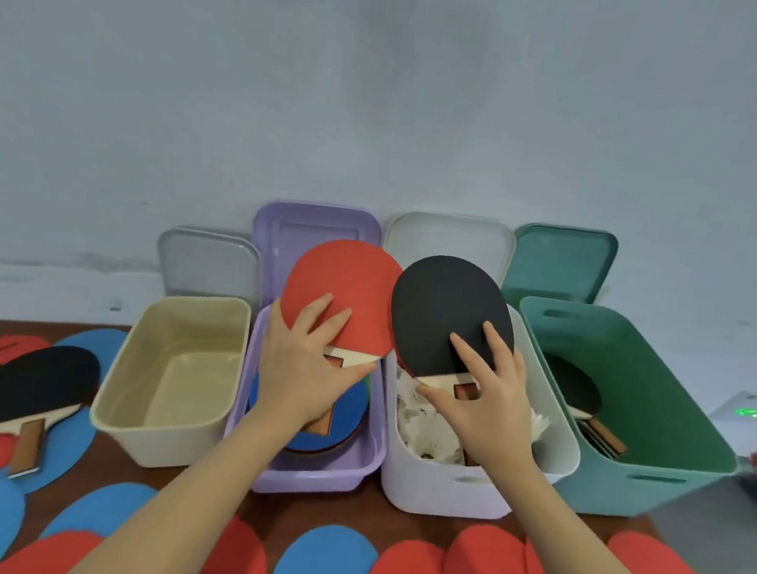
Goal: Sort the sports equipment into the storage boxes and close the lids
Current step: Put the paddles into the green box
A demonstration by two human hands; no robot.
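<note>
- Step in hand, as I judge it: two paddles are up over the boxes, each awaiting a drop into the right one.
- To do it well, match each paddle to a box already holding its kind. The green box, well to the right of the right hand, has a black-faced paddle lying in it; the purple box under the left hand holds coloured discs.
- Lower each paddle flat, not edge-on, so the lids propped behind can shut later.
- Left hand: fingers spread on the face of the red paddle, thumb pinching under its neck.
- Right hand: the same hold on the black paddle, above the white box, which holds white, feathery items.
- The cream box, left of the left hand, looks empty.
- More paddles and discs lie on the tabletop nearer the person.
</note>
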